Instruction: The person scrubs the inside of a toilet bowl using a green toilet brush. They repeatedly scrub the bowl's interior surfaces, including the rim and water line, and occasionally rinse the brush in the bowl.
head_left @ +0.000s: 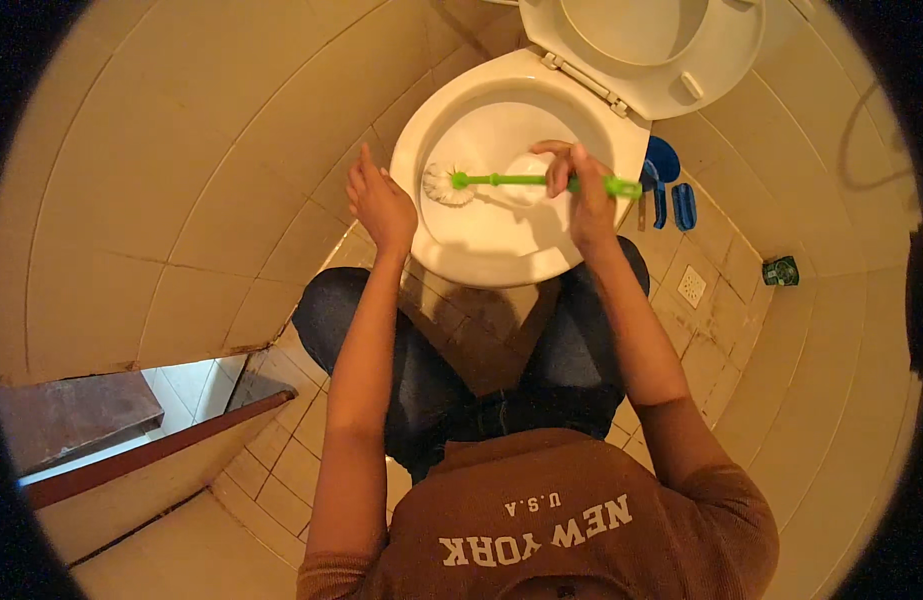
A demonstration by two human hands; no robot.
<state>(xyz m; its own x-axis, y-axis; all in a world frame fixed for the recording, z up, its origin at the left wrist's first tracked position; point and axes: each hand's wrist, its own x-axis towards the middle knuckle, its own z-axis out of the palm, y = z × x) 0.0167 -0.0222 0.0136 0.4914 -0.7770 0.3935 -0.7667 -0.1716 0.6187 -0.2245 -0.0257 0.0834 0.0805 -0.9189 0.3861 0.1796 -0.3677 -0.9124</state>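
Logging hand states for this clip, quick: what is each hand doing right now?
Left hand: open, holding nothing, hovering by the toilet bowl rim.
Right hand: closed around the handle of the green toilet brush.

The tiled floor point(706, 345) carries a white toilet point(431, 120). Just right of the toilet stand blue items point(671, 195); beyond them lie a square drain point(691, 285) and a small green object point(780, 270).

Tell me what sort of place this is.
A small tiled bathroom, most likely at home. A white toilet stands with its lid up, the right hand holds a green brush in the bowl, and a floor drain sits nearby.
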